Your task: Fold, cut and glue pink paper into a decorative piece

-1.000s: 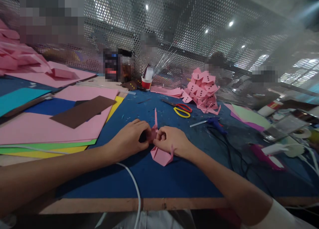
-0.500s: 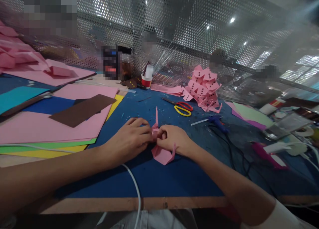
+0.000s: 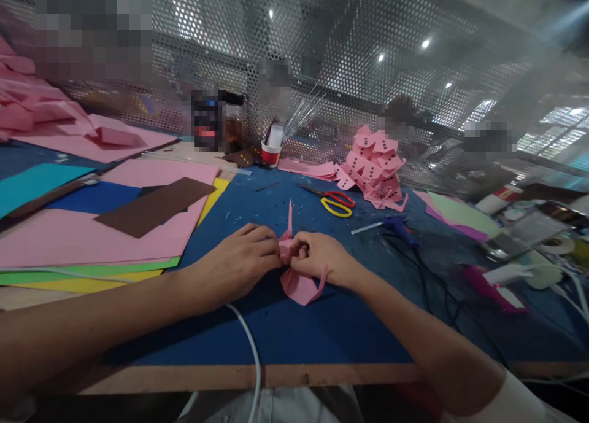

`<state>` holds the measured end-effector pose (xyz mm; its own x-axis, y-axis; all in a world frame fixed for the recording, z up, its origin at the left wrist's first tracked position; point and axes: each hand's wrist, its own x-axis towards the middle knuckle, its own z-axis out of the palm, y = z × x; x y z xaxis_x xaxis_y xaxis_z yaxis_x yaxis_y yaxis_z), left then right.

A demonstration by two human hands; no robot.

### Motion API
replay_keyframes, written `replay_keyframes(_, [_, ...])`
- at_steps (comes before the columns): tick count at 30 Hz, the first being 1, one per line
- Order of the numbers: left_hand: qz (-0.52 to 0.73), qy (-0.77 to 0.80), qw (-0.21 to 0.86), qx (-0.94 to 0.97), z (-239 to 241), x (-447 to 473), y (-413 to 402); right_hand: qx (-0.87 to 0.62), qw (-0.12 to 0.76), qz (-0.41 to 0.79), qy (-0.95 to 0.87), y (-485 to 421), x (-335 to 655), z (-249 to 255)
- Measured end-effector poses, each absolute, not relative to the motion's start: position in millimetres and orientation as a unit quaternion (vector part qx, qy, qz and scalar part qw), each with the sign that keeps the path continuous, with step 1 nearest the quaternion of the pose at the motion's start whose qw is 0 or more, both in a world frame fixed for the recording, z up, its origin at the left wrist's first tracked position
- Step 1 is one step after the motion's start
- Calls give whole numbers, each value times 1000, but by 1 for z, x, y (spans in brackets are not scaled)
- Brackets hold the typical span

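Hardly anything has shifted across the last second: both hands sit where they were in the middle of the table (image 3: 331,331), and only the left hand (image 3: 237,266) has changed, its fingers now stretched forward to meet the right where they were curled more tightly before.

And there's the contact, fingertip against fingertip. The left hand and the right hand (image 3: 322,258) are both pinched shut on the pink paper piece (image 3: 299,286), at one small crumpled spot between them.

From that pinch the piece runs two ways. A narrow pointed strip stands almost upright, aimed at the far edge. The wider folded body drops toward the near edge, resting on the blue surface just below the right hand's knuckles, with one flap curling up beside that wrist. So the long axis runs far to near, straight across the line joining the two hands. The right hand lies over more of the body; the left touches only at the pinch.

Around them: a stack of coloured sheets (image 3: 92,242) toward the left edge, scissors (image 3: 338,202) and a glue gun (image 3: 399,226) beyond the hands and well apart from them, and a pile of punched pink pieces (image 3: 375,168) near the far edge. A white cable (image 3: 251,343) crosses the near edge under the left forearm.
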<state>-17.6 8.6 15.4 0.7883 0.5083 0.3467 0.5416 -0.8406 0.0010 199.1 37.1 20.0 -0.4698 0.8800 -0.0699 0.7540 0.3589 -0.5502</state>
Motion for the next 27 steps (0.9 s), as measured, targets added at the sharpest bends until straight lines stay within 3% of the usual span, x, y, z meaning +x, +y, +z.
replay_keyframes(27, [-93,-274,86,-954,14,-19,5,-490,131,279,-816,38,202,16])
